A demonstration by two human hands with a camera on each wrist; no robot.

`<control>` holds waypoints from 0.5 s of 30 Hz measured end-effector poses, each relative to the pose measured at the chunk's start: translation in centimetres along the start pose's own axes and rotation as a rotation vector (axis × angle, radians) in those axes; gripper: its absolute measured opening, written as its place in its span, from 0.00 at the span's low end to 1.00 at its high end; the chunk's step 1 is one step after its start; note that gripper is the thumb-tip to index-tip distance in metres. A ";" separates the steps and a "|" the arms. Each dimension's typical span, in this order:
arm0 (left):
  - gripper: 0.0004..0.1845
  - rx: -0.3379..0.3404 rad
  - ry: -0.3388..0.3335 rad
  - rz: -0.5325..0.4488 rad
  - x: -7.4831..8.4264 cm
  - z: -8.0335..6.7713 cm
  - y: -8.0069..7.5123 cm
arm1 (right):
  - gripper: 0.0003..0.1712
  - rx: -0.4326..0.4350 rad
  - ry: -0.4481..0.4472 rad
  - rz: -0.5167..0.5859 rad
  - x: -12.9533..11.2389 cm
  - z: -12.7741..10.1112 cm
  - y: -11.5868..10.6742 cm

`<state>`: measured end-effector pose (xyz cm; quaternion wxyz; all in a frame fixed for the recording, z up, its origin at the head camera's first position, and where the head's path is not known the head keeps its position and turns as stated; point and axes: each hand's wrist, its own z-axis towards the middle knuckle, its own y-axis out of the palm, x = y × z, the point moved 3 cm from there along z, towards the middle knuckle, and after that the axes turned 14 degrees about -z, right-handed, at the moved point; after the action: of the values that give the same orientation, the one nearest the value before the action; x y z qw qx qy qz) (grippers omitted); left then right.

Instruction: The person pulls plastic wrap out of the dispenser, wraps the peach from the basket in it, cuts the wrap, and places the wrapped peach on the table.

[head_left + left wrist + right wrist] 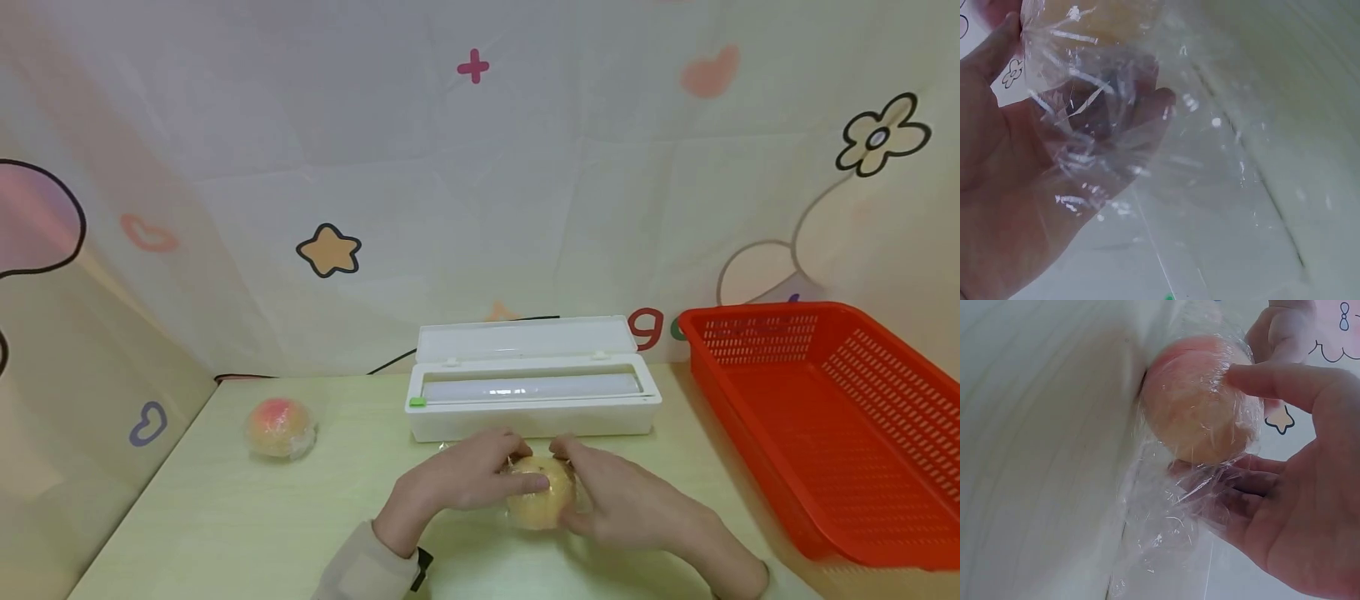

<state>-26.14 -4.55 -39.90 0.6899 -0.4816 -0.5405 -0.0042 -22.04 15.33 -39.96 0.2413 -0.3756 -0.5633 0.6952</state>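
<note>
Cling film (1166,531) around cupped peach (537,492)

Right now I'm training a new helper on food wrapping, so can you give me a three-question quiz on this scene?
1. True or false: the red basket holds a peach.
2. What covers the peach between the left hand and right hand?
A) foil B) clear film C) paper
3. Fill in: the lid of the white film dispenser is ____.

Key: 1 false, no fruit shows in it; the other wrapped peach lies on the table. 2 B. 3 open.
</note>
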 end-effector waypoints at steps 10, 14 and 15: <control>0.17 0.018 0.054 -0.059 0.0 0.2 0.0 | 0.38 0.058 -0.024 -0.113 -0.2 0.0 0.0; 0.18 0.007 0.030 -0.072 -0.2 0.1 0.2 | 0.47 0.054 -0.033 -0.110 -0.5 0.4 0.2; 0.18 0.006 0.026 -0.071 -0.3 0.1 0.2 | 0.48 0.049 -0.035 -0.111 -0.6 0.5 0.2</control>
<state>-26.24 -4.50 -40.25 0.6979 -0.4600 -0.5480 -0.0333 -22.04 14.57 -40.01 0.2789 -0.3256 -0.5701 0.7008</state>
